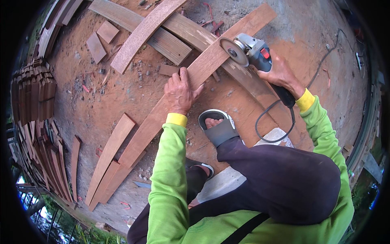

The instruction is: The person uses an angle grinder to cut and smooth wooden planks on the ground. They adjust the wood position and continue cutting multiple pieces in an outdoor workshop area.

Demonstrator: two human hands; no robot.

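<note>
A long reddish-brown wooden plank (148,120) runs diagonally from the lower left to the upper right, crossing over a weathered timber. My left hand (179,90) presses on it near the middle, fingers over its far edge and thumb spread along the top. In my right hand (280,71) is an angle grinder (260,55), gripped round its dark body near a red switch. Its round disc (234,52) stands on edge against the plank, right of my left hand; whether it cuts into the wood I cannot tell. A dark cord (293,118) loops from the grinder's rear end.
A curved board (146,34) and weathered timbers (195,34) lie ahead. Small offcuts (96,47) sit at the far left. Stacked wood pieces (34,91) and loose strips (44,158) line the left side. My sandalled foot (217,127) is close to the plank. The cord trails across the right-hand ground.
</note>
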